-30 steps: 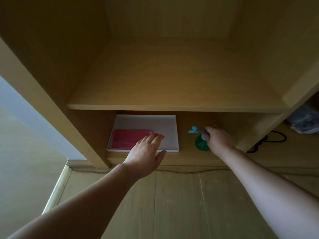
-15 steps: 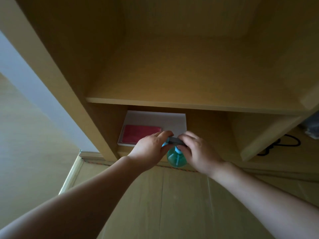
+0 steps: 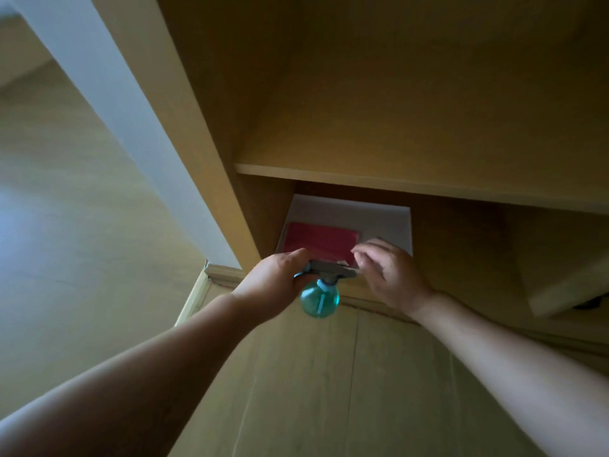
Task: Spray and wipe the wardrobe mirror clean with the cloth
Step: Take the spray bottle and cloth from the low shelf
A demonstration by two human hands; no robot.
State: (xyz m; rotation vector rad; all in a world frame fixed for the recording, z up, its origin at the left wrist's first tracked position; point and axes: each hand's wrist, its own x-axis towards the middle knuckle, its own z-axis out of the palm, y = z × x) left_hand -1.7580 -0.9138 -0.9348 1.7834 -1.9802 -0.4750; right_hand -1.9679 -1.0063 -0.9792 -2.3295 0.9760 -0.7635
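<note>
A small round teal spray bottle (image 3: 319, 298) with a grey trigger head hangs in front of the lower shelf opening. My left hand (image 3: 275, 280) grips the grey head from the left. My right hand (image 3: 387, 272) hovers just right of the nozzle with relaxed, loosely bent fingers, holding nothing. Behind the hands a folded red cloth (image 3: 321, 240) lies in a shallow white tray (image 3: 385, 219) on the bottom shelf. No mirror shows in this view.
The wooden shelf unit has a bare upper shelf (image 3: 412, 146) above the tray compartment. Its left side panel (image 3: 184, 110) stands beside a pale wall strip. Light wooden floor (image 3: 329, 390) lies below. A dark cable (image 3: 593, 303) sits at the right edge.
The spray bottle passed from my right hand to my left. My right hand let go of the head and opened beside it. The view shifted to the left.
</note>
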